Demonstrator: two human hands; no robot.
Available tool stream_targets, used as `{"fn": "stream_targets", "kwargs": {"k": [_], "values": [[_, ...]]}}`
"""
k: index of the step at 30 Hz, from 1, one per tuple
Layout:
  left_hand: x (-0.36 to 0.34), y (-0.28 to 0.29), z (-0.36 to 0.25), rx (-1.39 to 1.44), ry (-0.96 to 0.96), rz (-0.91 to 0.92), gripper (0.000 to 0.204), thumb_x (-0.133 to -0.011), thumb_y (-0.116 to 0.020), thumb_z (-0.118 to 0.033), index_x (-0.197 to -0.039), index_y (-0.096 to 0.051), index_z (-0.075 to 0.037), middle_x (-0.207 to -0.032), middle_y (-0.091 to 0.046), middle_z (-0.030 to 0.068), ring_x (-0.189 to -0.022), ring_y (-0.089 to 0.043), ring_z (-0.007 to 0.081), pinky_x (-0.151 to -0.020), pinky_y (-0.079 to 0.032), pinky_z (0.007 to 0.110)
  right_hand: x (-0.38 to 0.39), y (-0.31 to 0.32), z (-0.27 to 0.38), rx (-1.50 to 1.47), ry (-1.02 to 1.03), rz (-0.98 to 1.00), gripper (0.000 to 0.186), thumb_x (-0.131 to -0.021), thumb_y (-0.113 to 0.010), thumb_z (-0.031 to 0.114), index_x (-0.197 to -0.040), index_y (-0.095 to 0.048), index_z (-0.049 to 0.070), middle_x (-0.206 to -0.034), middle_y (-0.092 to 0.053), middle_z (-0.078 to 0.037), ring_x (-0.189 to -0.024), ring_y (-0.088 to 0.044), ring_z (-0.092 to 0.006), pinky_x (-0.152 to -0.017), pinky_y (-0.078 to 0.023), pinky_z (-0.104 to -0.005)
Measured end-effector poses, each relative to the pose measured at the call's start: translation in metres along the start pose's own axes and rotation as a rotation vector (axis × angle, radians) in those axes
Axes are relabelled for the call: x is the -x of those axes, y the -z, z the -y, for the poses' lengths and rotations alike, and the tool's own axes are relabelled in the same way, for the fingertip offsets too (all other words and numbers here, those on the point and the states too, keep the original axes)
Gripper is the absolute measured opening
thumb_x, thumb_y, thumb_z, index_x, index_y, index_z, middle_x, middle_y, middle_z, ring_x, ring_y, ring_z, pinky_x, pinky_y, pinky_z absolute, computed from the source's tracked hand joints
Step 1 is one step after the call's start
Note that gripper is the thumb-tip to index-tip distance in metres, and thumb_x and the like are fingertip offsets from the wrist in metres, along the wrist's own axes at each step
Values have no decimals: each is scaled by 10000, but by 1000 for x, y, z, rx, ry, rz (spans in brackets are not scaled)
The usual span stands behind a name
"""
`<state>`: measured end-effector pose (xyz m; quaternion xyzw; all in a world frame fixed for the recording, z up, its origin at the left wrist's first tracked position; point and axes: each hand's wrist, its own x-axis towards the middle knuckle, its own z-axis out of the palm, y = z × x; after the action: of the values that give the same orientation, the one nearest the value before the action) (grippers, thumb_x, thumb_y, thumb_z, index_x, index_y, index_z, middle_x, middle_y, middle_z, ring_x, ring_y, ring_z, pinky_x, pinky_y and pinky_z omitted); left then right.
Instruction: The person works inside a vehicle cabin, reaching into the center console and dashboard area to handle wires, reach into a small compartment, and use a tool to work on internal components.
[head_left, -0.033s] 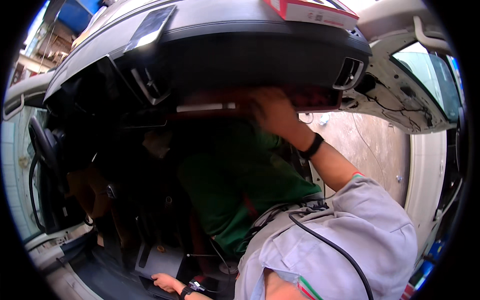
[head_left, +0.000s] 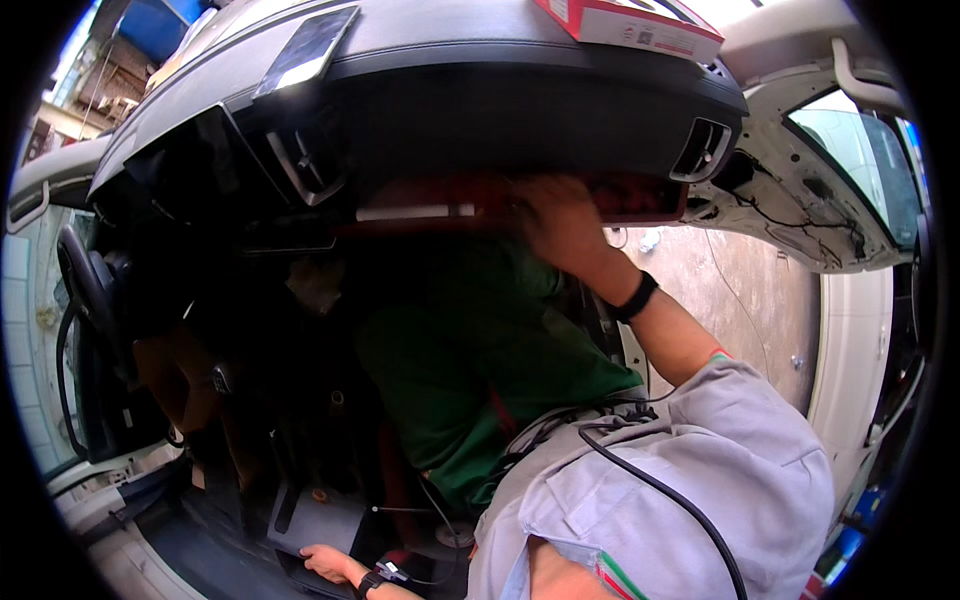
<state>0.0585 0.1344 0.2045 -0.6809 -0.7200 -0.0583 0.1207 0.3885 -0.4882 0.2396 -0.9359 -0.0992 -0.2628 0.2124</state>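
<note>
My right hand (head_left: 553, 215) reaches into a red-lined open compartment (head_left: 640, 200) under the black dashboard (head_left: 500, 110); its fingers are smeared and shadowed, so what they hold is unclear. A pale strip (head_left: 415, 212) lies in that compartment, left of my hand. My left hand (head_left: 322, 562), low at the left, grips the edge of a dark grey panel (head_left: 317, 530) beside the seats. Black cables (head_left: 650, 470) lie across my torso.
A phone (head_left: 308, 50) and a red-and-white box (head_left: 630, 30) rest on the dashboard top. The steering wheel (head_left: 70, 300) is at left. At right, the open door (head_left: 800, 190) shows exposed wiring above a concrete floor (head_left: 750, 300). My green-clad legs (head_left: 460, 370) fill the dim footwell.
My right hand and forearm have moved very slightly to the right. The dashboard appears a little shifted in the view. My left hand stays on the grey panel.
</note>
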Motion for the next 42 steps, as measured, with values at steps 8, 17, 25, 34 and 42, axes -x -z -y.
{"fn": "stream_targets", "kwargs": {"k": [8,17,25,34,42], "values": [[4,-2,3,19,25,0,623,-1000,-279,-551,-1087,-612,-32,-994,-712,223,-937,-682,423,-765,-537,537,23,21,-27,138,-144,70,266,-787,-653,84,-1052,-673,72,-1019,-673,-138,-948,-613,-356,-839,-490,-440],[0,-7,4,-1,-7,-3,597,-1005,-286,-542,-1064,-589,-31,-989,-711,221,-923,-681,426,-762,-532,541,27,17,-11,-38,-55,1,215,-769,-658,38,-983,-675,51,-932,-673,-140,-890,-617,-369,-801,-517,-446],[2,-7,15,-12,-42,15,572,-1010,-281,-531,-1075,-570,-41,-967,-714,219,-911,-682,427,-745,-539,540,-15,-35,31,-169,52,70,193,-843,-643,129,-1019,-670,54,-977,-678,-154,-950,-629,-370,-861,-509,-464],[17,18,-8,34,-41,-3,520,-1013,-335,-480,-1009,-553,-8,-898,-702,258,-845,-685,451,-727,-547,561,-26,-72,33,-139,5,139,215,-883,-649,193,-1056,-688,71,-959,-687,-168,-890,-652,-365,-788,-523,-442],[26,30,-8,66,-34,17,501,-1010,-348,-443,-1013,-538,21,-935,-695,250,-878,-675,443,-761,-528,553,-31,-71,39,-104,-9,178,256,-919,-644,234,-1095,-682,52,-957,-686,-208,-873,-661,-386,-791,-525,-449]]}}
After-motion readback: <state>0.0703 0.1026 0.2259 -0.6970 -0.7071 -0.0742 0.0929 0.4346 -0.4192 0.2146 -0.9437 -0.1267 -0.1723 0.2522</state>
